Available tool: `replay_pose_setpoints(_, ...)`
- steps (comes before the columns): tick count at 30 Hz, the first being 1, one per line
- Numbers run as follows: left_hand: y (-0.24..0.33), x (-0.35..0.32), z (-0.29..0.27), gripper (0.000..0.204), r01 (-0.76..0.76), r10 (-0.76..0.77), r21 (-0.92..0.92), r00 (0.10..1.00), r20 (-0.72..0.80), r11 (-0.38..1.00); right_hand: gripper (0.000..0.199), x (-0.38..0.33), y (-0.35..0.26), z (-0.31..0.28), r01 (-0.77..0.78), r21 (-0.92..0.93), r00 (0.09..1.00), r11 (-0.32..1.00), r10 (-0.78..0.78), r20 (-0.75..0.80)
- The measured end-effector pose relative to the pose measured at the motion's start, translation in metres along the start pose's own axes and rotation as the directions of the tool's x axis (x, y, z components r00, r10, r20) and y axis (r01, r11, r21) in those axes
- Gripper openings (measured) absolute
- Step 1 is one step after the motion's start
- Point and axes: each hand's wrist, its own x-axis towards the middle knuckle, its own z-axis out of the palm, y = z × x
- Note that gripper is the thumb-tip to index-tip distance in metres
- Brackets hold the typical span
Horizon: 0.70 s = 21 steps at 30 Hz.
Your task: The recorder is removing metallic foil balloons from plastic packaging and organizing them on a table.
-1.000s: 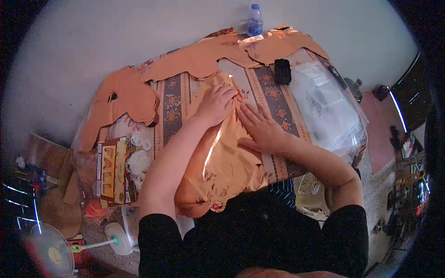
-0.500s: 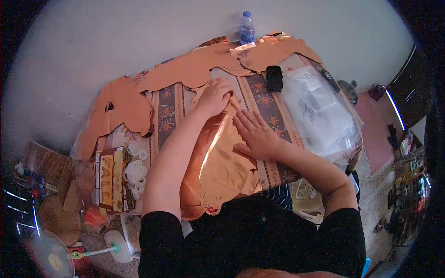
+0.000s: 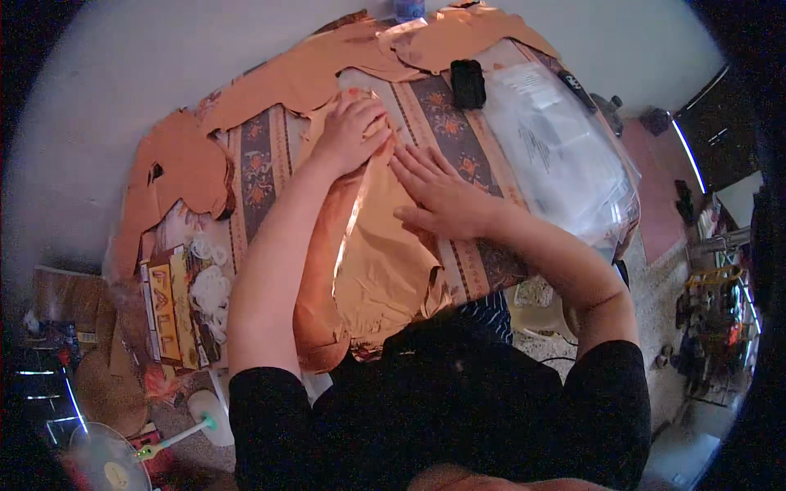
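Note:
A flat, shiny copper-coloured foil piece [image 3: 381, 266] lies lengthwise in front of me, its near end reaching my black shirt. A bright crease runs along it. My left hand [image 3: 350, 135] rests on the far end of the foil, fingers close together and laid over it. Just right of it my right hand [image 3: 442, 192] lies flat with outstretched fingers, along the foil's right edge. Neither hand visibly grips anything. The foil under my left palm is hidden.
More copper foil pieces [image 3: 278, 86] line the table's back and left. Clear plastic bags [image 3: 557, 147], a black object [image 3: 467, 83] and a bottle [image 3: 408, 8] lie or stand beyond. White ribbon coils [image 3: 210, 295] and a brown box [image 3: 164, 307] sit left; a fan [image 3: 110, 462] stands below.
My left hand has gone from curled fingers at a raised fold to lying flatter on the foil. The right hand stays flat beside it. The whole view has shifted.

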Motion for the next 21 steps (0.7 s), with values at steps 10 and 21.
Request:
replay_pose_setpoints(10, 0.003, -0.002, 0.002, 0.041, 0.040, -0.040, -0.001, 0.999, 0.029, 0.999, 0.075, 0.003, -0.014, 0.018, 0.079, -0.080, 0.989, 0.994, -0.088, -0.117)
replay_pose_setpoints(21, 0.007, 0.007, -0.026, 0.033, 0.094, -0.085, -0.251, 0.995, 0.044, 0.964, 0.079, 0.005, -0.020, 0.013, 0.077, -0.152, 0.991, 0.985, -0.092, -0.093)
